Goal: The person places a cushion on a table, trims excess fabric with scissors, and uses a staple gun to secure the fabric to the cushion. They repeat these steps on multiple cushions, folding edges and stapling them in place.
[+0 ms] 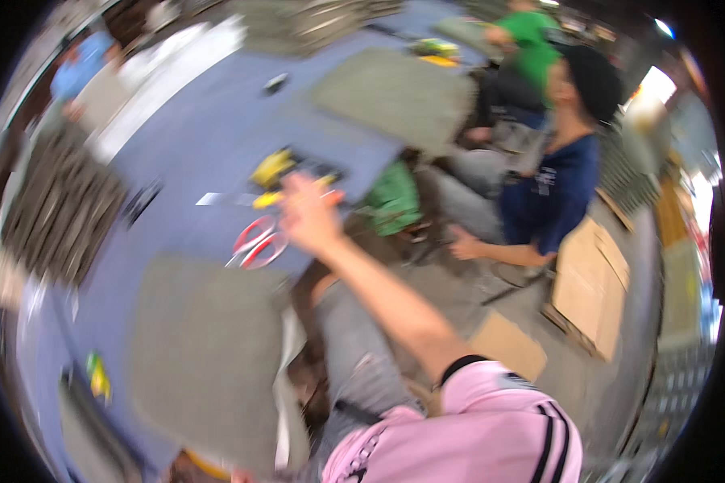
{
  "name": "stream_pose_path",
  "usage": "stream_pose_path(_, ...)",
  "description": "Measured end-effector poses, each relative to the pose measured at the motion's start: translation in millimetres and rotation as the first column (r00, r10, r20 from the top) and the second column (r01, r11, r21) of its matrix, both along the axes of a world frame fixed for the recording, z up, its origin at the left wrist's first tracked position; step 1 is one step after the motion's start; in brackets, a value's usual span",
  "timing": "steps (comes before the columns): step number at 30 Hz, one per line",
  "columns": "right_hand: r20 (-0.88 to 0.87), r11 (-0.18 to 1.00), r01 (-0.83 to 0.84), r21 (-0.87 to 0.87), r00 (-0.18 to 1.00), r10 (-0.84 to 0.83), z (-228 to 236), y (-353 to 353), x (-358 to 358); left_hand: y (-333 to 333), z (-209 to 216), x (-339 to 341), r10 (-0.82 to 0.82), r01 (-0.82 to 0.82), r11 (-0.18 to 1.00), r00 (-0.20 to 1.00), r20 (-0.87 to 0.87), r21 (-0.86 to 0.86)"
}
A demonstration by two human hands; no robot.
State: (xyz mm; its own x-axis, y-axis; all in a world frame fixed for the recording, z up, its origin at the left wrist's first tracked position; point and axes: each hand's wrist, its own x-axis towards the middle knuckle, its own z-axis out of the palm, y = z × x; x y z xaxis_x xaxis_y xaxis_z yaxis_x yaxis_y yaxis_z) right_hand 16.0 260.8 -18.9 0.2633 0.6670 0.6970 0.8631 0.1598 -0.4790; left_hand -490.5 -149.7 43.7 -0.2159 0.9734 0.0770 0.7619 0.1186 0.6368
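Note:
My right hand reaches over the blue-grey table, its fingers smeared by motion. Whether it holds anything is unclear; a small orange piece shows right beside it. Scissors with red and white handles lie just left of the hand. Beyond the fingers sit a yellow object and dark items, too blurred to name. A grey-green flat sheet with rounded corners lies on the table in front of me. Of my left hand, at most a sliver of skin shows at the lower edge.
Stacked grey-brown sheets stand at the left. Another grey-green sheet lies farther along the table. A co-worker in a dark blue shirt sits to the right, near flattened cardboard. Two other people work farther off.

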Motion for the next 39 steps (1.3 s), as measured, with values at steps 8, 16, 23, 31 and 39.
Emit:
stream_pose_path(8, 0.136, 0.986, -0.165, -0.016, 0.977, 0.166, 26, -20, -25, -8, -5, 19, 0.121, -0.120, 0.993, 0.987, 0.103, -0.016)
stream_pose_path(16, -0.226, 0.762, -0.456, -0.460, 0.890, 0.396, 41, -68, -100, 45, -39, 8, -0.014, 0.035, 0.957, 0.997, -0.074, 0.289)
stream_pose_path(23, -0.939, 0.510, -0.847, -0.150, 0.284, 0.195, 159, -13, -56, 92, 79, -28, 0.118, 0.124, 0.731, 0.945, -0.304, 0.671)
stream_pose_path(31, 0.250, 0.745, -0.262, -0.613, 0.830, 0.498, 69, -7, -82, 174, 170, -13, -0.196, -0.017, 0.531, 0.970, 0.142, 0.847)
stream_pose_path(39, 0.022, 0.960, -0.079, -0.270, 0.996, 0.088, 90, 4, -65, 244, 254, 45, -0.183, -0.045, 0.531, 0.969, 0.167, 0.846)
